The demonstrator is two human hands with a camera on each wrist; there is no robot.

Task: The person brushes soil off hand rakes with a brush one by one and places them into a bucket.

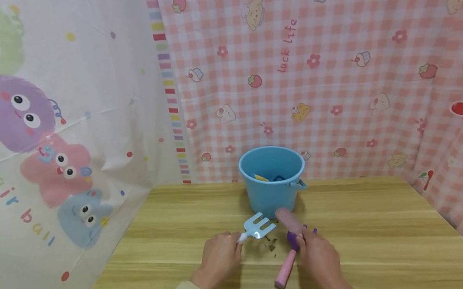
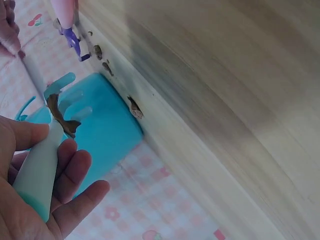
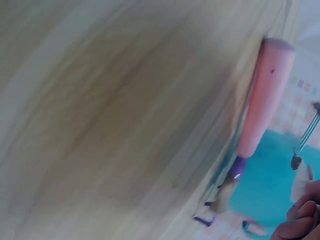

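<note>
My left hand (image 1: pixel 221 257) grips the white handle of a light blue toy fork (image 1: pixel 259 226), held low over the table. In the left wrist view, a curled brown leaf piece (image 2: pixel 62 117) sits on the fork. My right hand (image 1: pixel 319 254) holds a pink toy shovel (image 1: pixel 289 221), its blade reaching toward the bucket; its handle is hidden in the hand. Beneath that hand lies a purple toy rake (image 1: pixel 293 241) with a pink handle (image 3: pixel 267 95). Brown scraps (image 1: pixel 272 247) are scattered between fork and rake.
Just beyond the tools stands a blue bucket (image 1: pixel 272 198) with a yellow piece (image 1: pixel 261 178) and a dark item inside. The wooden table (image 1: pixel 370 233) meets a pink checked curtain (image 1: pixel 338 120) at the back and a white printed sheet (image 1: pixel 121 127) on the left.
</note>
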